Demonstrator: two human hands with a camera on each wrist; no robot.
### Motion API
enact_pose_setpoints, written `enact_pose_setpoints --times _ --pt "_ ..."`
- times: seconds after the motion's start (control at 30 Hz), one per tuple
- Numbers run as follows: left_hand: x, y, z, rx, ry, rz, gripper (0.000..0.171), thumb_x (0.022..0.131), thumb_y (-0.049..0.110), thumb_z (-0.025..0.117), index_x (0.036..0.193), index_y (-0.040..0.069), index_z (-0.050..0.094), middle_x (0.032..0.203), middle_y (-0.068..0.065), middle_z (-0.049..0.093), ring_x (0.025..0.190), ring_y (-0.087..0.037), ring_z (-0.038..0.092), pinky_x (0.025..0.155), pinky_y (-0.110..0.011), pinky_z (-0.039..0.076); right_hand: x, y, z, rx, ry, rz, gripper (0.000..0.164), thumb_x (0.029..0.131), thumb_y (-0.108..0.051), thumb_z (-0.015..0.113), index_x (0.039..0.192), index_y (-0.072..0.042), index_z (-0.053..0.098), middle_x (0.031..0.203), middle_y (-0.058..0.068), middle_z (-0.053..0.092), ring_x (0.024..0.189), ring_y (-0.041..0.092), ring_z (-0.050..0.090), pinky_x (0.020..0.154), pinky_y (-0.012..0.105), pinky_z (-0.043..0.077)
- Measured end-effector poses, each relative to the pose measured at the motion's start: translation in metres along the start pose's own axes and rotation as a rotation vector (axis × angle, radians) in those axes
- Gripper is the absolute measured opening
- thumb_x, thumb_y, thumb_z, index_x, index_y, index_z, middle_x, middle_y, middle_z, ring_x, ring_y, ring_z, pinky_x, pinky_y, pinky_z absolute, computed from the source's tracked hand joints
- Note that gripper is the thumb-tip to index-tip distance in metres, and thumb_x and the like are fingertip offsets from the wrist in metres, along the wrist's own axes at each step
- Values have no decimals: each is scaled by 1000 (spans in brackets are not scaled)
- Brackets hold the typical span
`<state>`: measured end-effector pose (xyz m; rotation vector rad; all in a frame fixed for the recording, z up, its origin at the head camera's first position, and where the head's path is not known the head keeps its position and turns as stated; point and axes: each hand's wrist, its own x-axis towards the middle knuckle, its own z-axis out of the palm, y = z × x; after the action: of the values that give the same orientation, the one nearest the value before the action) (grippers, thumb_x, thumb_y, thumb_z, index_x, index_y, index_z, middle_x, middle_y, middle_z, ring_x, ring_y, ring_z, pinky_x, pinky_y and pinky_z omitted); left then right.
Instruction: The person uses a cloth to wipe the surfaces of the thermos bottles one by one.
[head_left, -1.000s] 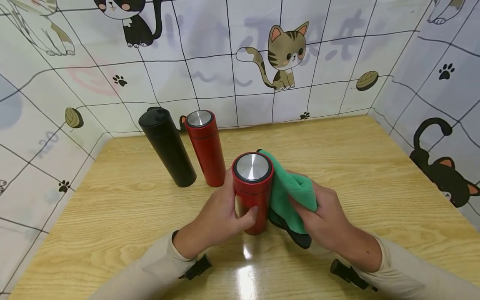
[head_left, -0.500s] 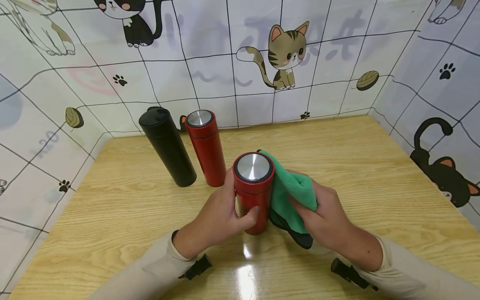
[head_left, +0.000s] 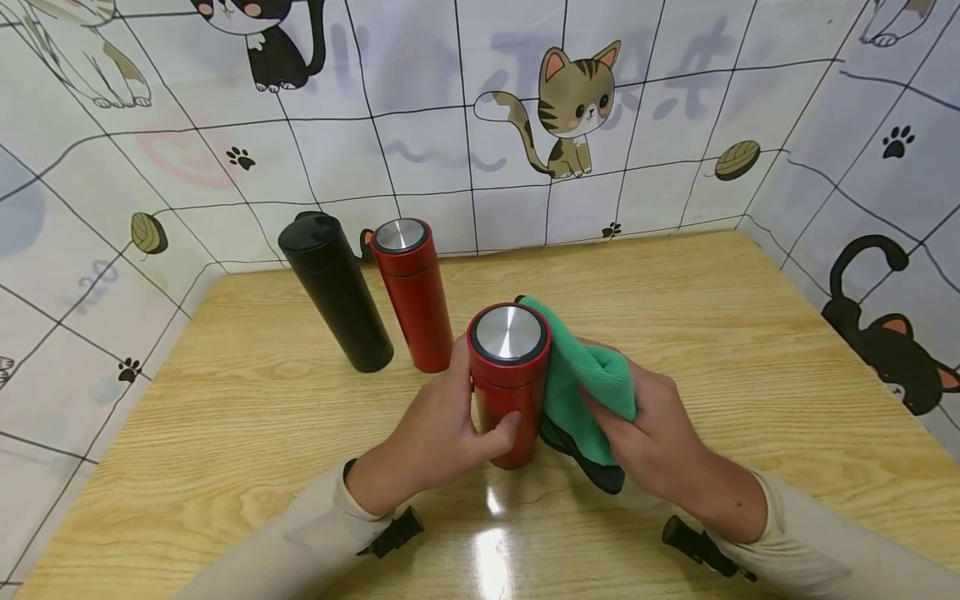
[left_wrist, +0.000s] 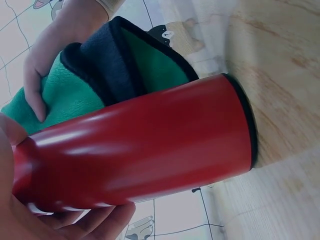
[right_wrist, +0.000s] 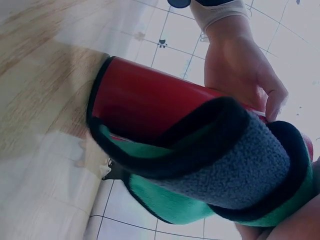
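Note:
A red thermos flask (head_left: 507,392) with a shiny steel lid top stands upright near the middle of the table. My left hand (head_left: 435,433) grips it from the left, thumb across the front and fingers behind, as the left wrist view shows. In my right hand (head_left: 660,433) is a bunched green cloth (head_left: 581,392) with dark edging, laid along the flask's right side. The cloth's grey-blue reverse and black trim show in the right wrist view, where it wraps over part of the red flask (right_wrist: 150,97). Some of my right fingers are hidden in its folds.
Behind and to the left stand a second red flask (head_left: 412,292) and a taller-looking black flask (head_left: 337,292), close together. The wooden table (head_left: 720,333) is bordered by white walls (head_left: 420,75) printed with cats and grid lines.
Over the last second the flask shifts very slightly to the right in the head view. Both hands keep their holds, and the cloth stays against the flask's side.

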<state>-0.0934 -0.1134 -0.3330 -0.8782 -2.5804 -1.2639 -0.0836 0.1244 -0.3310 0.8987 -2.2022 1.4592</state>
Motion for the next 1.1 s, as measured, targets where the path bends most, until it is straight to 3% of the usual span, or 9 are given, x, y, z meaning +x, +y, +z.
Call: enact_pose_setpoints --times 0.13,0.37,0.7,0.9,1.1 --pt "-1 0 0 1 1 -6 74 84 23 70 144 13 28 129 3 60 108 -10 62 92 -31 56 0 1 0 -20 -26 45 52 93 9 57 141 -12 56 133 5 65 118 -1 61 96 13 50" --pt "0 1 0 -2 -3 -16 75 83 23 71 144 13 29 129 3 59 109 -9 61 93 -31 56 -1 1 1 57 38 -71 56 87 20 56 139 0 56 137 -3 63 123 3 60 97 16 51" --pt "2 1 1 6 -2 -8 77 83 24 71 146 15 27 131 3 58 113 -10 62 95 -32 56 -1 2 -1 61 44 -61 52 88 19 56 138 2 56 137 -10 62 123 3 60 99 17 51" --pt "0 0 1 20 18 2 77 84 25 72 146 13 27 129 1 60 105 -11 63 90 -32 57 1 4 -1 12 9 -63 55 87 17 58 138 -4 57 134 -2 64 120 2 61 98 15 50" --pt "1 0 1 14 7 -1 80 84 27 72 148 15 26 130 4 60 109 -9 63 92 -31 57 0 4 0 19 43 -87 57 85 20 59 137 0 57 136 -3 63 124 3 60 100 17 49"
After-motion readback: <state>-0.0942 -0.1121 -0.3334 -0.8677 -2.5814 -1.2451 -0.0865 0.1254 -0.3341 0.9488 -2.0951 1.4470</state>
